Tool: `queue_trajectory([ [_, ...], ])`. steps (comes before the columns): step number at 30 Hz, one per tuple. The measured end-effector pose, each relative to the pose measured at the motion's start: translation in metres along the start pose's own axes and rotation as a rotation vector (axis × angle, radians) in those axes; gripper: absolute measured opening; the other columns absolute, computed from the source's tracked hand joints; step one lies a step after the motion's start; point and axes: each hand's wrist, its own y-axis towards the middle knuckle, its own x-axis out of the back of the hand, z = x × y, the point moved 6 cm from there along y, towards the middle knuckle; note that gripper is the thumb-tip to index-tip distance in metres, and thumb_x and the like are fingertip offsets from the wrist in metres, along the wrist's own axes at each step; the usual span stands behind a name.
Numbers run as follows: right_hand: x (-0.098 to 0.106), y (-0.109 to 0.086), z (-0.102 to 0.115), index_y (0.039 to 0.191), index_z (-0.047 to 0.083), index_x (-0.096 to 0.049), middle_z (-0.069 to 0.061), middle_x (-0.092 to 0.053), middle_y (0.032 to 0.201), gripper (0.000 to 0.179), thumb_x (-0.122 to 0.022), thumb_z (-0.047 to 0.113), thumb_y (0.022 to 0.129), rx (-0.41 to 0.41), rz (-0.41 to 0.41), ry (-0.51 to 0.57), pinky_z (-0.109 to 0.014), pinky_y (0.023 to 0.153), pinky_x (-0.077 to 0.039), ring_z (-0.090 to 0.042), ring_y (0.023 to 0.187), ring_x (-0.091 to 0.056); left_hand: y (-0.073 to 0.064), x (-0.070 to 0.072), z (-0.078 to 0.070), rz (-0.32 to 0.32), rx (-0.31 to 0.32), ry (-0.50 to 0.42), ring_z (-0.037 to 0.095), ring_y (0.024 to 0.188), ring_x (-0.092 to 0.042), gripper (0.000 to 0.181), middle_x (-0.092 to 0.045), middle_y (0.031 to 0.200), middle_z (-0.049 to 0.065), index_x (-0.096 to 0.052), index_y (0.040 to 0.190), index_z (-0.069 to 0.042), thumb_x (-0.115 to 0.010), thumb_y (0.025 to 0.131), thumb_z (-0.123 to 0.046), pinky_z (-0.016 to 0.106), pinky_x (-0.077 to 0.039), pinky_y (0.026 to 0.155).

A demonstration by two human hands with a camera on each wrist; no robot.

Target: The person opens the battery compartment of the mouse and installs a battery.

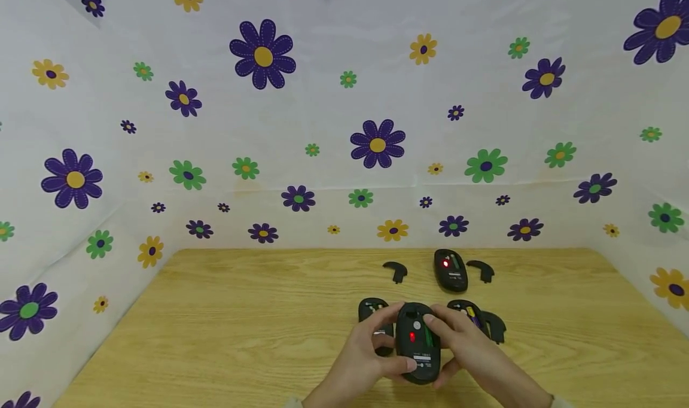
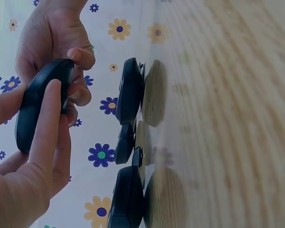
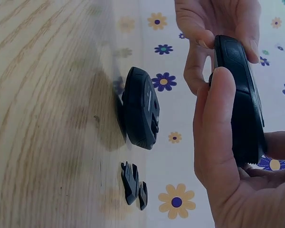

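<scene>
A black computer mouse (image 1: 420,347) is held underside up above the table, its red light lit and a green battery (image 1: 429,336) in its open compartment. My left hand (image 1: 359,355) grips its left side, thumb on the label end. On the other side my right hand (image 1: 476,349) holds the mouse, its thumb at the upper end of the battery. Both wrist views show fingers wrapped along the edges of the mouse (image 3: 244,109). Behind the left hand lies a second mouse (image 1: 371,308), partly hidden. A third mouse (image 1: 459,305), with a yellow and purple battery, is partly covered by the right hand.
Farther back lies another upturned mouse (image 1: 452,271) with its red light on. Loose black battery covers lie to its left (image 1: 398,271) and right (image 1: 484,270); another cover (image 1: 495,327) is beside the third mouse. A flowered cloth (image 1: 323,109) encloses the wooden table (image 1: 242,312).
</scene>
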Motion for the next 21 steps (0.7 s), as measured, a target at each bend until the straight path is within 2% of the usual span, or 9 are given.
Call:
queue_trajectory([
  [11, 0.001, 0.006, 0.004, 0.136, -0.013, -0.046, -0.014, -0.064, 0.105, 0.044, -0.045, 0.022, 0.110, 0.017, -0.012, -0.044, -0.044, 0.055, -0.063, -0.031, 0.093, -0.070, 0.005, 0.005, 0.001, -0.023, 0.041, 0.018, 0.024, 0.099, -0.066, 0.076, -0.054, 0.138, 0.010, -0.051, 0.149, -0.014, -0.074, 0.081, 0.012, 0.037, -0.063, 0.075],
  [15, 0.001, 0.010, 0.010, 0.136, -0.013, -0.046, -0.014, -0.065, 0.105, 0.046, -0.047, 0.025, 0.109, 0.040, -0.035, -0.052, -0.043, 0.055, -0.063, -0.031, 0.093, -0.070, 0.008, 0.009, -0.004, -0.020, 0.028, 0.043, 0.024, 0.102, -0.066, 0.077, -0.054, 0.134, 0.011, -0.048, 0.151, -0.013, -0.073, 0.083, 0.012, 0.038, -0.064, 0.074],
  [21, 0.004, 0.020, 0.021, 0.146, -0.013, -0.037, -0.021, -0.060, 0.121, 0.056, -0.050, 0.026, 0.108, 0.057, -0.084, -0.042, -0.044, 0.059, -0.063, -0.029, 0.094, -0.068, 0.017, 0.019, -0.014, -0.048, -0.035, 0.070, 0.025, 0.102, -0.067, 0.072, -0.057, 0.135, 0.015, -0.043, 0.151, -0.004, -0.071, 0.087, 0.011, 0.040, -0.064, 0.073],
])
